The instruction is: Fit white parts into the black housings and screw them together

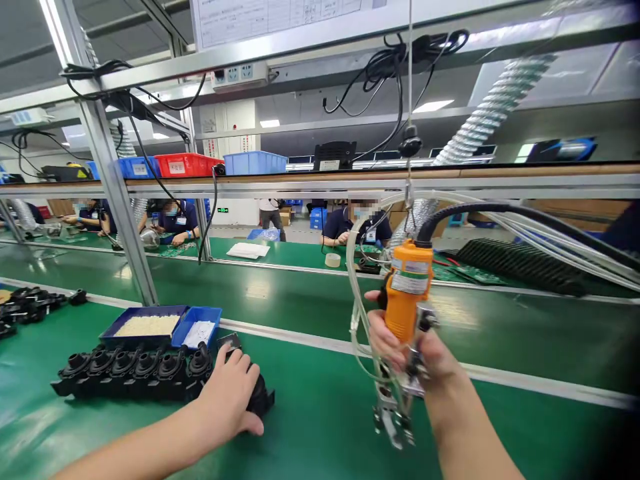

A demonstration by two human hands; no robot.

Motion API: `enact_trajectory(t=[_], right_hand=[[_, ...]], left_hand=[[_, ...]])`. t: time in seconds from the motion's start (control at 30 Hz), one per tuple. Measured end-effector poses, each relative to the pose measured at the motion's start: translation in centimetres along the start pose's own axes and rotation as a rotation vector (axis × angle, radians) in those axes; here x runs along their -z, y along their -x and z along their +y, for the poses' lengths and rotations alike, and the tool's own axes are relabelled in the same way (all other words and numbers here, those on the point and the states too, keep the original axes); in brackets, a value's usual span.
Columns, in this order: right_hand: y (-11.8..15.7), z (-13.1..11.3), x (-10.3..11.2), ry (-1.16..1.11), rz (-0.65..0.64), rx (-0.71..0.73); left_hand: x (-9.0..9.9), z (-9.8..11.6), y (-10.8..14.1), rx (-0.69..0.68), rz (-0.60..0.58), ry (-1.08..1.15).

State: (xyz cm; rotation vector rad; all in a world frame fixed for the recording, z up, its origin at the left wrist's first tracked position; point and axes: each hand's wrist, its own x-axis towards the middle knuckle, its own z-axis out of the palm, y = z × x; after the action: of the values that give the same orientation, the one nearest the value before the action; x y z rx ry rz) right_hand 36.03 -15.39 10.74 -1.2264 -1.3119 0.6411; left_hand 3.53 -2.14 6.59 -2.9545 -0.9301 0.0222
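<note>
My right hand is wrapped round an orange electric screwdriver, which hangs from a cable and points down over the green bench. A metal bracket with clear hoses makes up its lower end. My left hand reaches over the right end of a row of black round-topped plastic parts. Its fingers curve over the end part, and the thumb lies on the near side. The palm hides most of that part.
Behind the row stand a dark blue bin of pale small pieces and a blue bin of white ones. More black parts lie at far left. A metal post rises at left. Co-workers sit across the bench.
</note>
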Motion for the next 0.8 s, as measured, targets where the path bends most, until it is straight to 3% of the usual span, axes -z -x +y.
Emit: enact_trajectory(t=[0.07,0.1,0.17,0.27,0.37,0.47,0.57,0.63,0.8], right_hand=[[-0.8,-0.5,-0.1,-0.311,-0.046,0.136],[-1.1,-0.7,-0.3,-0.364,-0.043,0.163],[-1.5,-1.2,-0.5,-0.367,0.039,0.188],[-1.1,-2.1,-0.8,-0.248,0.218,0.2],[0.0,-3.5,-1.4,-0.179,0.354,0.238],[1.0,-4.9,-2.3,-0.204,0.446,0.293],[1.4,-5.6,-3.2,-0.212,0.517,0.342],[1.2,-5.6,-3.8,-0.18,0.56,0.37],[0.5,-5.0,-5.1,-0.034,0.617,0.361]], left_hand=[[-1.5,0.3,-0.3,-0.013,-0.006,0.059],[-2.0,0.6,-0.5,-0.018,-0.018,0.096],[-2.7,1.6,-1.0,-0.051,-0.024,0.236],[-4.1,3.6,-2.5,-0.218,0.042,0.594],[-6.9,5.8,-4.4,-0.393,0.152,0.936],[-10.2,7.3,-5.6,-0.358,0.208,1.251],[-12.3,7.9,-5.9,-0.294,0.062,1.532],[-12.6,8.0,-5.9,-0.298,-0.015,1.622],[-11.3,8.2,-5.7,-0.285,-0.032,1.631]])
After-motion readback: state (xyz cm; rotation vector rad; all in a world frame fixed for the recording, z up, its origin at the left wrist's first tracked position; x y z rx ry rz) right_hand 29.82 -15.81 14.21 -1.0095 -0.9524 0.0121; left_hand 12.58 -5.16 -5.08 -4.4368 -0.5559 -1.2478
